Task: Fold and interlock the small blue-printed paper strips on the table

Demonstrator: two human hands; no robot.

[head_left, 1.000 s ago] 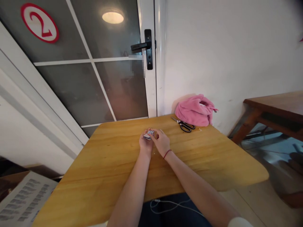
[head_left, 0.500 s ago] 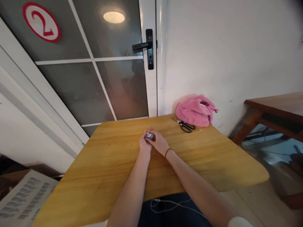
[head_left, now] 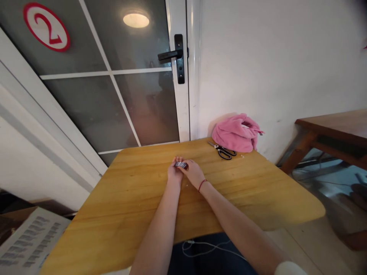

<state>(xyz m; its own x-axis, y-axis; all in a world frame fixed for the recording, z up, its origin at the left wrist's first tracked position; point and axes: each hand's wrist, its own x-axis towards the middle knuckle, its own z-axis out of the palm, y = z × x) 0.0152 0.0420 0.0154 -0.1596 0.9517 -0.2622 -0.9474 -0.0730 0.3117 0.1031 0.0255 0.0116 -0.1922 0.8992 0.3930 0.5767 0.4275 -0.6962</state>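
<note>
A small box with dark and white stripes on the side facing me is held over the middle of the table. My right hand, with a red string on its wrist, pinches the box's right end between thumb and fingers. Just under and behind the box lies my left hand, palm up, its fingers stretched out and partly covered by the box. I cannot tell how firmly the left palm or thumb touches it.
The wooden table carries black-handled scissors and a pink plush cloth item at the back right. A door with a black handle stands behind. At lower left is a printed carton; a white cable lies on my lap.
The box has been turned in my fingers: a dark blue printed side faced me before, a striped side does now. Both hands have stayed at nearly the same spot.
</note>
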